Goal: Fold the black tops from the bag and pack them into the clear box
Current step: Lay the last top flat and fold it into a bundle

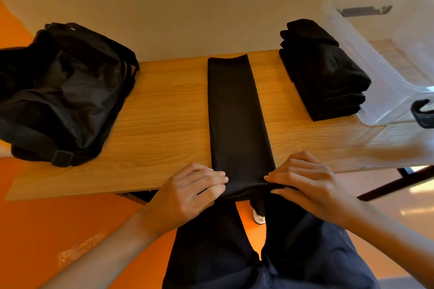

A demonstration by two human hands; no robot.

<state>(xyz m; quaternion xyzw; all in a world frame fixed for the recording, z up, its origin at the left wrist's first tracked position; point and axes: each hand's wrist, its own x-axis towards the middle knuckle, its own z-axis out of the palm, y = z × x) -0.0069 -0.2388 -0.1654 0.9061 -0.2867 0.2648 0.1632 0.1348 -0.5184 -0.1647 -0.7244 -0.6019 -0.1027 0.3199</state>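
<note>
Two hands (190,189) (312,183) pinching black top's (237,112) near end

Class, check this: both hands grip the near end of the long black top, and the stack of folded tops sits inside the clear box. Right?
No. In the head view the stack of folded tops sits on the table beside the clear box, not inside it; the rest holds.
</note>
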